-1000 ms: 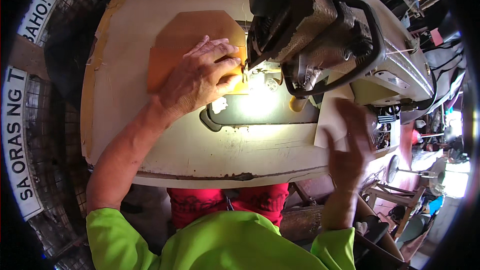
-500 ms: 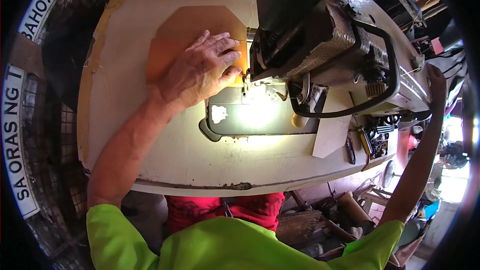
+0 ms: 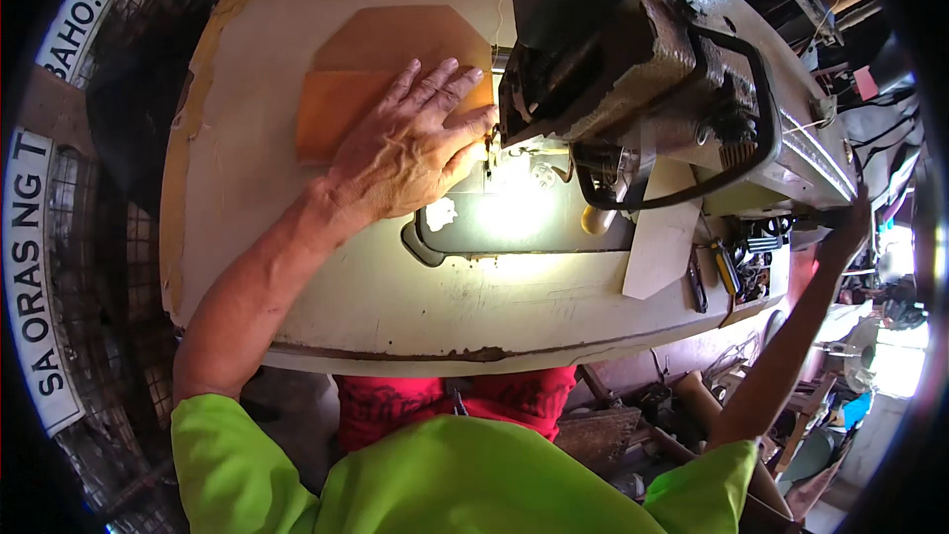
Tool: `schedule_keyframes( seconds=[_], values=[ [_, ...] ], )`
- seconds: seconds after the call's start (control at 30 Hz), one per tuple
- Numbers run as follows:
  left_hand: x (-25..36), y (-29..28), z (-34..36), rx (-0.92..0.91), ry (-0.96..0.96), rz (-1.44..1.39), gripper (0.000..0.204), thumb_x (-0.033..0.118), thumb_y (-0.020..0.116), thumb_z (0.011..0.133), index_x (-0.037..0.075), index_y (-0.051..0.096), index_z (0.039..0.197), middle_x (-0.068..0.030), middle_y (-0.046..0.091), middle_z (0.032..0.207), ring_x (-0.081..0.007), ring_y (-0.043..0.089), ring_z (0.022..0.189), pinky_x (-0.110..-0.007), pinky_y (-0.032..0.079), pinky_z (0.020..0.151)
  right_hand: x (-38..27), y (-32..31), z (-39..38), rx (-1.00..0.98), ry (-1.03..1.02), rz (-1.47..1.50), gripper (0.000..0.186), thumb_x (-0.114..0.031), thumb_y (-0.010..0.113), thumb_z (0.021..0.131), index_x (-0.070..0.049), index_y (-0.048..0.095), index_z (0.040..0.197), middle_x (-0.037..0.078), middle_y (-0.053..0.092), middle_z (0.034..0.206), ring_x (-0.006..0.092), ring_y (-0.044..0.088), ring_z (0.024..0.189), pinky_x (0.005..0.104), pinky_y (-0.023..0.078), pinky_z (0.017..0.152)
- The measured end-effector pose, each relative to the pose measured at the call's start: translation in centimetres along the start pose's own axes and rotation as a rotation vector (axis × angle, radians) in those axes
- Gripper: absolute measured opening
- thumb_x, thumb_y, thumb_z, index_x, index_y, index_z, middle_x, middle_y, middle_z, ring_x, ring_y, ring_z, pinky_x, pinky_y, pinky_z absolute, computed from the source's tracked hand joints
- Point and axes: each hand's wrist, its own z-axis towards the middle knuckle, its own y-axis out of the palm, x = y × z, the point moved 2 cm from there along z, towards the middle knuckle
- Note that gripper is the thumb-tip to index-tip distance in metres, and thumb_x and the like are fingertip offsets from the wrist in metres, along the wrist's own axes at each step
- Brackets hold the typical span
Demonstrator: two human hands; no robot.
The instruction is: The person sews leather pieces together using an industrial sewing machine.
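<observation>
Starting far to the left of the hands, white signs (image 3: 42, 282) hang beside the dark mesh. Here's the table (image 3: 237, 168), its worn rim well clear of the left hand (image 3: 405, 153), with open room in between. The brown panel (image 3: 361, 54) sits beneath that hand: clipped corners point away from the person, the straight band runs side to side, and what shows is slightly longer that way. The palm lies down, fingers spread, pressing without gripping; a white scrap (image 3: 441, 214) waits just below. Right of the fingertips, the sewing machine (image 3: 603, 79) blocks the way, its looped black bar (image 3: 770, 119) jutting between the hands. Then a pale card (image 3: 657, 252), a yellow-handled tool (image 3: 727, 267), and the right hand (image 3: 848, 227) at the machine's far end, its grip too shadowed to tell.
</observation>
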Motion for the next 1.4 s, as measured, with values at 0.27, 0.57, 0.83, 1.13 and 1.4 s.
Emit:
schedule_keyframes(
  seconds=[0.27,0.57,0.83,1.13,1.4],
  values=[
    [-0.1,0.3,-0.1,0.044,-0.033,0.0,0.028,0.025,0.061,0.09,0.015,0.068,0.115,-0.0186,0.057,0.131,-0.0358,0.05,0.127,-0.051,0.032,0.112,4.8,0.6,3.8,-0.02,-0.008,-0.022,0.035,-0.014,0.049,0.095,-0.006,0.055,0.129,0.016,0.063,0.11,0.0266,0.063,0.095,0.0374,0.05,0.077],
    [0.1,-0.1,-0.1,0.053,-0.01,-0.01,0.025,0.025,0.062,0.089,0.013,0.07,0.109,-0.0187,0.059,0.128,-0.0354,0.053,0.123,-0.051,0.037,0.108,1.7,0.8,6.0,-0.273,-0.422,0.144,0.043,-0.009,0.041,0.096,-0.007,0.052,0.137,0.016,0.059,0.129,0.0261,0.061,0.113,0.0366,0.047,0.097],
    [0.2,-0.3,-0.1,0.008,-0.006,-0.025,0.026,0.025,0.06,0.09,0.012,0.069,0.11,-0.0194,0.058,0.129,-0.036,0.052,0.125,-0.052,0.035,0.109,-1.5,0.7,-1.0,0.069,-0.061,-0.233,0.033,-0.017,0.043,0.1,-0.008,0.057,0.129,0.016,0.062,0.122,0.026,0.067,0.096,0.0366,0.056,0.075],
    [0.0,-0.1,-0.1,-0.04,-0.016,-0.072,0.031,0.026,0.058,0.092,0.011,0.066,0.118,-0.0203,0.05,0.138,-0.0371,0.045,0.131,-0.053,0.029,0.113,6.2,0.6,3.2,0.004,0.03,0.06,0.031,-0.017,0.05,0.099,0.001,0.059,0.123,0.013,0.062,0.117,0.0202,0.063,0.098,0.0335,0.052,0.083],
    [-0.1,0.1,0.1,-0.009,-0.019,-0.053,0.032,0.028,0.056,0.094,0.011,0.064,0.121,-0.0199,0.05,0.138,-0.037,0.043,0.132,-0.054,0.028,0.114,5.8,4.3,10.4,-0.494,0.09,0.384,0.041,-0.003,0.049,0.091,-0.001,0.053,0.132,0.018,0.062,0.118,0.0282,0.06,0.111,0.0337,0.046,0.095]
  ],
)
